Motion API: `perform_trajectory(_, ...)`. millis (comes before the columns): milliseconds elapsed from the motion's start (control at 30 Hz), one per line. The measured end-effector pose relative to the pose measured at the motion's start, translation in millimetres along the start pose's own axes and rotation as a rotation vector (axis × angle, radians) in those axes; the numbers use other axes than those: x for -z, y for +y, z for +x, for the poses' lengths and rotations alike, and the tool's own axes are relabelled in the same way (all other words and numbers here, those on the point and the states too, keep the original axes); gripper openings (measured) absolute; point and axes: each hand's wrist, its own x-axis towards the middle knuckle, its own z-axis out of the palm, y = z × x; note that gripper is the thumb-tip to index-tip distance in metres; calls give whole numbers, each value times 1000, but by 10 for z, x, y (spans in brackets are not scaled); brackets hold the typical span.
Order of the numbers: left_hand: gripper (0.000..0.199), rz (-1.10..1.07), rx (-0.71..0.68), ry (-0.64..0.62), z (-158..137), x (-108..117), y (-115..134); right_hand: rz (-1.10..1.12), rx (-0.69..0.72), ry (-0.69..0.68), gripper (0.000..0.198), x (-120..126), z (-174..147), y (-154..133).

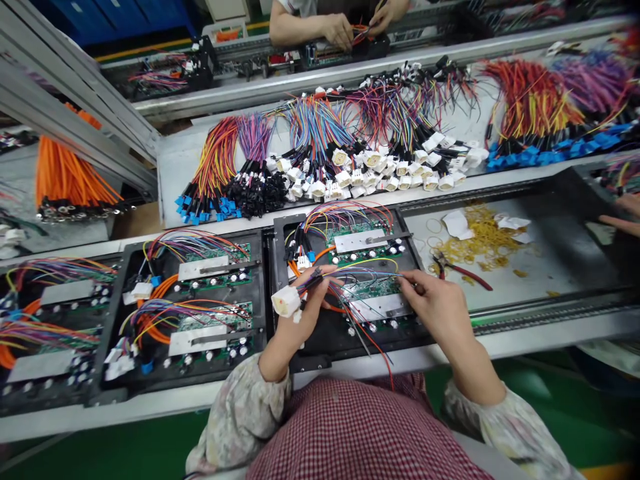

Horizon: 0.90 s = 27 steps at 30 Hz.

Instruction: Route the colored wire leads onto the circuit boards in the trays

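A multicoloured wire harness (345,272) with a white connector (287,301) at its left end is stretched between my hands. My left hand (307,310) is closed around the bundle just right of the connector. The fingertips of my right hand (433,300) pinch wire ends on the other side; which wires cannot be made out. Loose wires, one of them red, hang toward my apron. Below the harness lies a green circuit board (370,290) with a metal plate, in a black tray (313,350). Behind it in this tray is a second board (395,250) with wires attached.
More trays (117,320) with wired boards stand at left. Sorted wire bundles (320,127) lie on a ledge behind. Right of my tray are red-handled cutters (470,275) and yellow rubber bands (480,233). A co-worker's hands (340,30) work at the back; another hand (625,215) is far right.
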Motion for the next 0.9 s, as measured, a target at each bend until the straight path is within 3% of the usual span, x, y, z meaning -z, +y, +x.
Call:
perform_trajectory(167,27,2,-20,-15,-5,-8,1,-38,132,28,35,83,-17,-3)
perform_trajectory(300,25,3,-11,7,-14,-17,-1,11,227,139,31,264,-107,-220)
perform_trajectory(433,26,-38,19,-10,-13,-11,-12,49,445,-64,27,243,-150,-464)
perform_trajectory(567,30,-63,61,10,-19,2,-26,158,381,-107,27,28,-91,-496)
perform_trajectory(700,31,-66,79,-13,-39,3,-25,117,333,-188,29,-149,-47,-472)
perform_trajectory(900,29,-59,70,-19,-51,8,-15,100,292,-222,30,-208,-45,-487)
